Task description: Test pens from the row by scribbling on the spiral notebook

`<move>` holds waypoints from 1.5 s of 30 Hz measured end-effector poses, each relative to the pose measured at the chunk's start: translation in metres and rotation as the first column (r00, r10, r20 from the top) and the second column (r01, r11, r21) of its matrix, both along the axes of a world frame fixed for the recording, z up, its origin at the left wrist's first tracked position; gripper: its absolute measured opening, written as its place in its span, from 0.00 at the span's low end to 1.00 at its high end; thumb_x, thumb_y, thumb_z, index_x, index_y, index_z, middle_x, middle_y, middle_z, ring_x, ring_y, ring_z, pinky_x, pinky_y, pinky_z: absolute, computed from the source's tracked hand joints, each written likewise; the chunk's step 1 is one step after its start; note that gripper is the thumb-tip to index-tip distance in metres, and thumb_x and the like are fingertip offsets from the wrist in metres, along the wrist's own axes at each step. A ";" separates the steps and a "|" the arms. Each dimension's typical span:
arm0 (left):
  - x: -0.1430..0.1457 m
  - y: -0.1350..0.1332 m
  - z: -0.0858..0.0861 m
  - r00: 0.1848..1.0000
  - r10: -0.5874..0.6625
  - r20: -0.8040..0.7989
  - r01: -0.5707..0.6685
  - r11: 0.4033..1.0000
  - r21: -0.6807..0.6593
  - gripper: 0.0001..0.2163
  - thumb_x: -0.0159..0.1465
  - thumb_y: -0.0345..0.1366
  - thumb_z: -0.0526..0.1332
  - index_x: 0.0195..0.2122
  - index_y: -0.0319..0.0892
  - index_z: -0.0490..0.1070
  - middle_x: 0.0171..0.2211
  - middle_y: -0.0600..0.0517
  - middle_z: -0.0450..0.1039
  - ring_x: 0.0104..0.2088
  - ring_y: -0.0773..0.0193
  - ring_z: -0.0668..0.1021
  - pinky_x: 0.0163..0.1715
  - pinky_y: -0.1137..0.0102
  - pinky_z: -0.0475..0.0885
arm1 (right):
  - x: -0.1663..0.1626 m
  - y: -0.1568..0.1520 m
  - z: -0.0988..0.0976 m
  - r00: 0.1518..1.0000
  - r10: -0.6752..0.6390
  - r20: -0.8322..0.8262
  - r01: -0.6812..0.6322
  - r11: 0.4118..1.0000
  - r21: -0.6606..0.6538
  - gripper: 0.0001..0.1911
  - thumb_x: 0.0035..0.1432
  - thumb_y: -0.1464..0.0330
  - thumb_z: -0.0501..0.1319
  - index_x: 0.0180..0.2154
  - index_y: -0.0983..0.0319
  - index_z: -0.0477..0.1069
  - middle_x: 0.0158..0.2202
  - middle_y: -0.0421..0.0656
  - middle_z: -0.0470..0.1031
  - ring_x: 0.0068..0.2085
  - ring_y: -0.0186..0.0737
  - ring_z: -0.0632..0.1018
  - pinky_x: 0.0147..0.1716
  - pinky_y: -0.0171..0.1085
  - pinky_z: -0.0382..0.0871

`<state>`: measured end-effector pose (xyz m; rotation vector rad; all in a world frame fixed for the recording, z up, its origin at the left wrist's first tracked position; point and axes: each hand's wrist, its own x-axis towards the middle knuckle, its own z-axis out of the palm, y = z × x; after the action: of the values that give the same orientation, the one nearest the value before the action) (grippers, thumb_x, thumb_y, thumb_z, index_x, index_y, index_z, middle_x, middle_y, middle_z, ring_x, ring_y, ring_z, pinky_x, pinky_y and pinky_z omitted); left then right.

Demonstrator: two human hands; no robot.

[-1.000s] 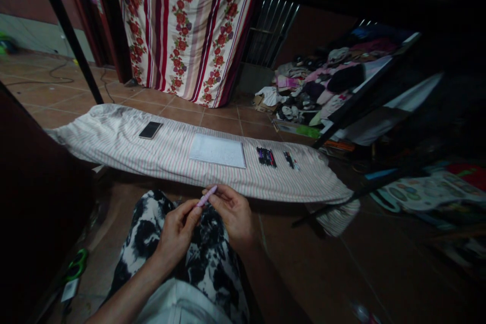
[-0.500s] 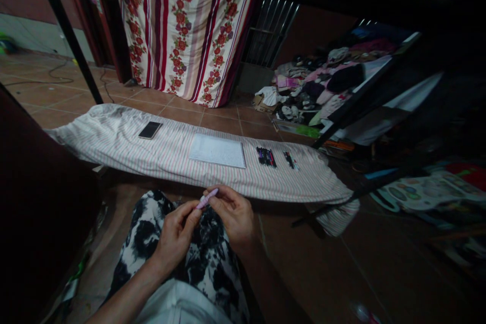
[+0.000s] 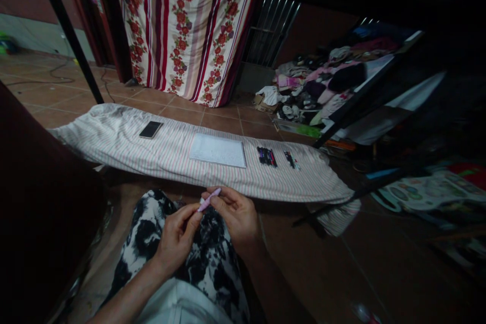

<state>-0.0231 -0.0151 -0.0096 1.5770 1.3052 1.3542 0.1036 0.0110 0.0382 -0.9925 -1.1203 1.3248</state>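
Observation:
Above my lap, a slim lilac pen (image 3: 209, 200) slants up to the right between my two hands. The fingers and thumb of my left hand (image 3: 177, 230) pinch its lower end. My right hand (image 3: 238, 216) has its thumb and fingers closed on the upper part. Just beyond, on the striped cloth, lies a spiral notebook (image 3: 217, 150) with a pale page facing up. To its right sit a row of several dark and coloured pens (image 3: 267, 157) and a smaller group of pens (image 3: 291, 160). A phone (image 3: 151, 130) with a dark screen rests to the left.
The striped cloth (image 3: 114, 147) covers a low, long bench across my knees. Dark metal bars (image 3: 68, 30) frame the space on both sides. A flowered curtain (image 3: 182, 35) hangs behind, and clothes (image 3: 315, 81) are heaped at the back right.
Both hands have shifted very slightly to the right with the pen between them. The things on the cloth lie as before.

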 end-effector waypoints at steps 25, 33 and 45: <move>-0.002 0.003 -0.001 0.998 -0.001 -0.056 -0.002 0.999 -0.047 0.14 0.60 0.40 0.54 0.41 0.36 0.72 0.32 0.48 0.76 0.30 0.63 0.77 0.32 0.72 0.71 | 0.003 0.004 0.003 0.999 -0.012 -0.029 0.011 0.999 -0.034 0.15 0.44 0.63 0.66 0.35 0.63 0.73 0.34 0.45 0.79 0.38 0.43 0.78 0.41 0.40 0.70; 0.001 0.005 0.000 1.000 0.004 0.020 -0.002 0.995 -0.103 0.15 0.60 0.40 0.54 0.42 0.35 0.71 0.34 0.47 0.76 0.30 0.63 0.76 0.31 0.71 0.71 | 0.004 0.007 -0.002 0.999 -0.022 -0.032 0.021 0.999 -0.040 0.15 0.45 0.62 0.66 0.36 0.63 0.73 0.35 0.46 0.79 0.38 0.43 0.78 0.42 0.41 0.70; 0.005 0.011 -0.001 0.997 -0.001 0.076 0.010 0.993 -0.119 0.14 0.59 0.41 0.55 0.39 0.38 0.73 0.28 0.50 0.75 0.28 0.65 0.74 0.27 0.74 0.69 | 0.008 0.015 -0.004 0.999 -0.020 -0.044 0.018 0.999 -0.042 0.15 0.45 0.63 0.66 0.36 0.62 0.73 0.34 0.45 0.79 0.33 0.38 0.78 0.38 0.38 0.71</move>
<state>-0.0180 -0.0037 -0.0111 1.4345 1.3103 1.2960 0.1118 0.0262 0.0347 -0.9966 -1.0511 1.3534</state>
